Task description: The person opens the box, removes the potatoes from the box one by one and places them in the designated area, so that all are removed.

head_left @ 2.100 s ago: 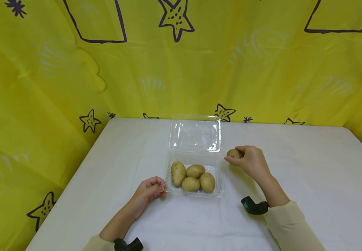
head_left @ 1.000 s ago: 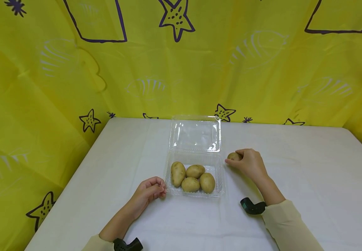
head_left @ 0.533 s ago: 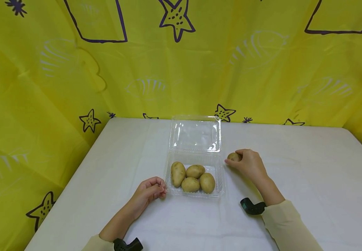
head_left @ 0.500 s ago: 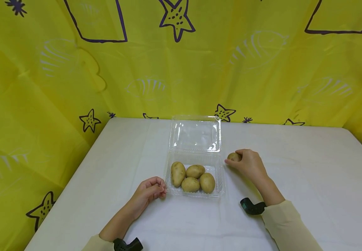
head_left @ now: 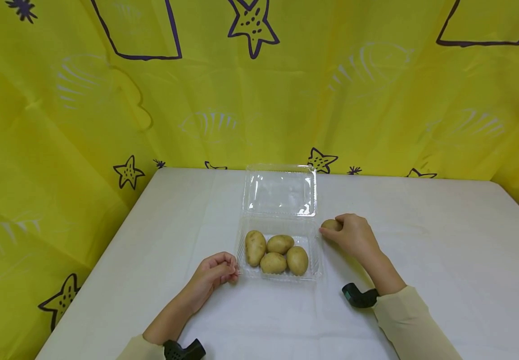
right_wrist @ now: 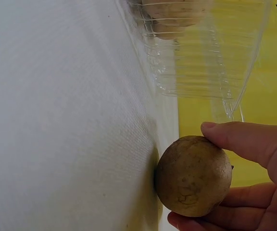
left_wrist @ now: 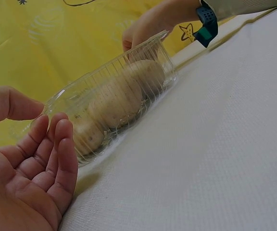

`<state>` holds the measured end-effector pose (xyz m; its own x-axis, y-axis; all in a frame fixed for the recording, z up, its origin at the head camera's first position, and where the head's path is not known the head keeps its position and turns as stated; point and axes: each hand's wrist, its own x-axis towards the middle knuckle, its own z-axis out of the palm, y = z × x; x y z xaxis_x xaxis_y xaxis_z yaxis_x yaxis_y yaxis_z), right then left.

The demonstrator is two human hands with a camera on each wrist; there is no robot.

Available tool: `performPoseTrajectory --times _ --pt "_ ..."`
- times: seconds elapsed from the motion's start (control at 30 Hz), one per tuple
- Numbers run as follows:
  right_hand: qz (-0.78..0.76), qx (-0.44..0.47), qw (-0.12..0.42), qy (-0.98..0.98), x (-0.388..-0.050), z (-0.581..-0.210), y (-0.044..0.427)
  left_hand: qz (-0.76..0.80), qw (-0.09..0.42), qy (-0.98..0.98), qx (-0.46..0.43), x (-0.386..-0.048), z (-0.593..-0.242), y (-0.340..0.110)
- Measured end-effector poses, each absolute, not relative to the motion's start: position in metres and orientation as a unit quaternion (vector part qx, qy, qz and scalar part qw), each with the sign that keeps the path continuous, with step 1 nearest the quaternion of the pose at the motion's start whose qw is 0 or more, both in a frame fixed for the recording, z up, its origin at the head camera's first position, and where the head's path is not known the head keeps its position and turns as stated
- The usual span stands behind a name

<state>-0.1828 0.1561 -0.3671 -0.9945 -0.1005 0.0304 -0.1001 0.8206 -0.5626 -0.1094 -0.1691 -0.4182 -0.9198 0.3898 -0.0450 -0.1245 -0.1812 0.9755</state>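
A clear plastic clamshell container (head_left: 282,278) stands on the table with its lid (head_left: 280,192) folded back. Several potatoes (head_left: 255,248) lie in its base. At the near left corner my left hand (head_left: 216,274) pinches the rim between thumb and forefinger; in the left wrist view the other fingers curl loosely below. Just right of the container, my right hand (head_left: 353,235) grips another potato (right_wrist: 192,176) between thumb and fingers. That potato is at the tabletop, seemingly touching it, apart from the container wall. Part of it is hidden behind the fingers in the head view.
A white cloth (head_left: 421,250) covers the table. Yellow printed fabric (head_left: 286,100) hangs behind it and along the left side. Each wrist wears a black camera mount, such as the right one (head_left: 359,296).
My right hand and its potato have come down and slightly left, closer to the container's right wall. The left hand, container and potatoes inside keep their places.
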Motion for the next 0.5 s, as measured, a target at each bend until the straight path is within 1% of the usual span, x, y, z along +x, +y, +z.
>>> performPoseTrajectory --times 0.5 --pt "-0.301 -0.046 0.009 0.952 -0.1819 -0.3653 0.1545 0.759 0.168 0.621 0.104 -0.1085 -0.416 -0.1682"
